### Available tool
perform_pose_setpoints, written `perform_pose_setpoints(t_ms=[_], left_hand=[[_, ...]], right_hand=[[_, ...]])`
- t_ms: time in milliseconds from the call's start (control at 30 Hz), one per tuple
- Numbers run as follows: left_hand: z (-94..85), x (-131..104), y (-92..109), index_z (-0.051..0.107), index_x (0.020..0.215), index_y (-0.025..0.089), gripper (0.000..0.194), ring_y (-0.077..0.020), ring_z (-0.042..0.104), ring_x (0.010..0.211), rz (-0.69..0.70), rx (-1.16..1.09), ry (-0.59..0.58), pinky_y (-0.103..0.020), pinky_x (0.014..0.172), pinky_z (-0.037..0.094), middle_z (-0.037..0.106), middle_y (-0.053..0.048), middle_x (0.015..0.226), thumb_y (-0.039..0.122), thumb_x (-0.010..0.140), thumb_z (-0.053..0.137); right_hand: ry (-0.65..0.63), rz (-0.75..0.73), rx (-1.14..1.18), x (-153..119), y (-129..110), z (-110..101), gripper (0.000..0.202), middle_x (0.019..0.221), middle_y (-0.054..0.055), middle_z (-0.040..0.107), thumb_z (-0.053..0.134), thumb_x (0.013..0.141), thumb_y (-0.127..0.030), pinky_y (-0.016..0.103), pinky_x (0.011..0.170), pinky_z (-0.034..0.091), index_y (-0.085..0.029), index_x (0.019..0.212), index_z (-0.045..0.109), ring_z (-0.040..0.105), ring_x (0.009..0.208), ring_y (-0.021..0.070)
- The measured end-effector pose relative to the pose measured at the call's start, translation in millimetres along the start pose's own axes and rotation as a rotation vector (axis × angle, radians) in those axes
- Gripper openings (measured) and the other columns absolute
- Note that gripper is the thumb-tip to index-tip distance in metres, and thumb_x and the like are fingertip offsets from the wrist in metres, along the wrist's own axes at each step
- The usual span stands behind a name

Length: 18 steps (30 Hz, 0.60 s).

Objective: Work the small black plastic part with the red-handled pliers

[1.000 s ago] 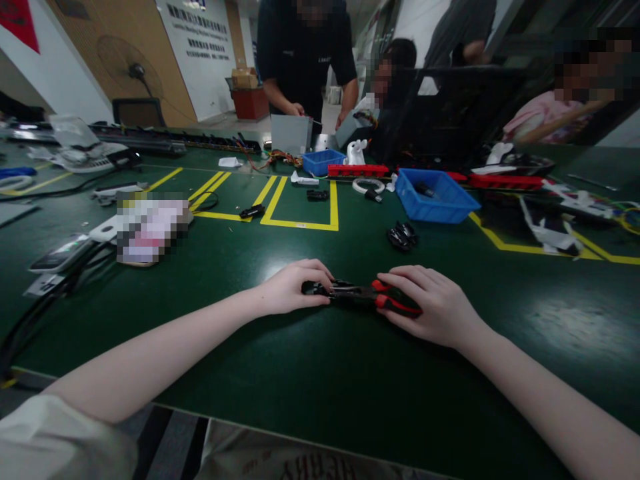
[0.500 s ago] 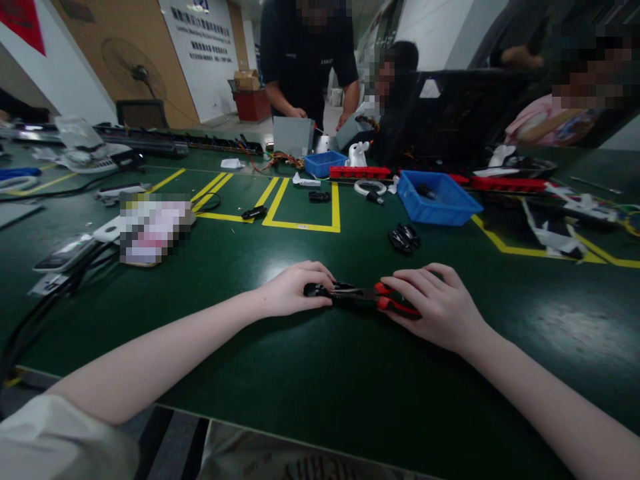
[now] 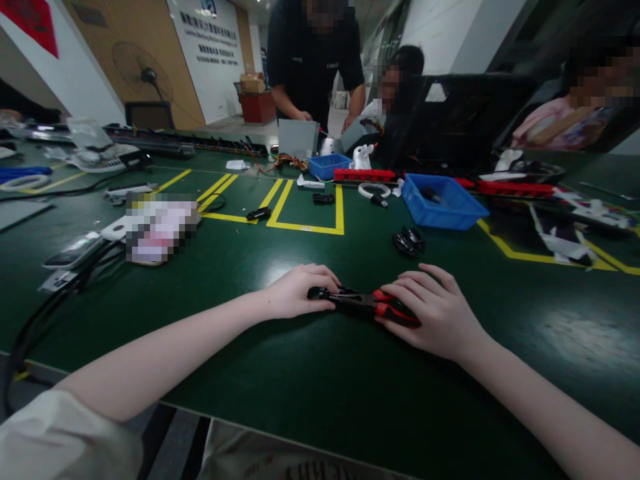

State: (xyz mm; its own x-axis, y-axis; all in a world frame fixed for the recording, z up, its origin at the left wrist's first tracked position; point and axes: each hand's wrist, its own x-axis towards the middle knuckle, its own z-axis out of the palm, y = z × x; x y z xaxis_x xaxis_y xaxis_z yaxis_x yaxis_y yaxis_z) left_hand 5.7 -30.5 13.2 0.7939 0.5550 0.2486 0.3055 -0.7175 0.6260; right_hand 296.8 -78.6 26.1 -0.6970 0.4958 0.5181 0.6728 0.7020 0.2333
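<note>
My left hand (image 3: pixel 301 292) is closed on a small black part (image 3: pixel 316 293), pinched between thumb and fingers just above the green table (image 3: pixel 280 380). My right hand (image 3: pixel 434 310) grips the red-and-black handles of a pair of pliers (image 3: pixel 377 305). The pliers point left, and their jaws reach the black part at my left fingertips. What exactly lies between the jaws is partly hidden by the fingers. Beyond my right hand lies a bundle of black cable (image 3: pixel 408 241).
A blue bin (image 3: pixel 443 212) with a black item inside stands behind the cable bundle. Small black parts (image 3: pixel 259 213) lie near yellow tape (image 3: pixel 305 229). A phone (image 3: pixel 163 233) and black cables (image 3: pixel 65 293) are at left. A person (image 3: pixel 315 67) works across the table.
The plier handles have come closer together and the jaws look more closed around the black part. Both hands stay nearly in place; the whole view has shifted slightly.
</note>
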Motion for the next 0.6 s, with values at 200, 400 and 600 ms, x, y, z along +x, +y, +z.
perform_pose_setpoints(t_ms=[200,400,600], left_hand=[[0.4,0,-1,0.066,0.105,0.018,0.018,-0.0212,0.061,0.11,0.003,0.016,-0.003,-0.039,0.097,0.045,0.064,-0.007,0.12,0.027,0.089,0.069],[1.0,1,-1,0.066,0.103,0.018,0.017,-0.0216,0.061,0.111,0.004,0.018,-0.008,-0.039,0.098,0.044,0.065,-0.007,0.119,0.026,0.088,0.07],[0.3,0,-2,0.066,0.104,0.019,0.017,-0.0217,0.06,0.112,-0.007,0.007,-0.015,-0.039,0.098,0.044,0.064,-0.007,0.12,0.027,0.089,0.069]], right_hand=[[-0.001,-0.02,-0.034,-1,2,0,0.031,0.095,0.01,0.073,0.062,0.086,-0.04,0.048,0.102,0.039,-0.016,0.106,0.066,0.065,0.096,0.0257],[0.027,-0.002,-0.049,-3,4,0,0.031,0.095,0.009,0.073,0.063,0.087,-0.04,0.048,0.105,0.038,-0.015,0.106,0.066,0.065,0.098,0.025],[0.031,-0.014,-0.068,-9,12,-3,0.034,0.097,0.011,0.074,0.065,0.086,-0.039,0.051,0.107,0.036,-0.014,0.109,0.066,0.066,0.098,0.0263]])
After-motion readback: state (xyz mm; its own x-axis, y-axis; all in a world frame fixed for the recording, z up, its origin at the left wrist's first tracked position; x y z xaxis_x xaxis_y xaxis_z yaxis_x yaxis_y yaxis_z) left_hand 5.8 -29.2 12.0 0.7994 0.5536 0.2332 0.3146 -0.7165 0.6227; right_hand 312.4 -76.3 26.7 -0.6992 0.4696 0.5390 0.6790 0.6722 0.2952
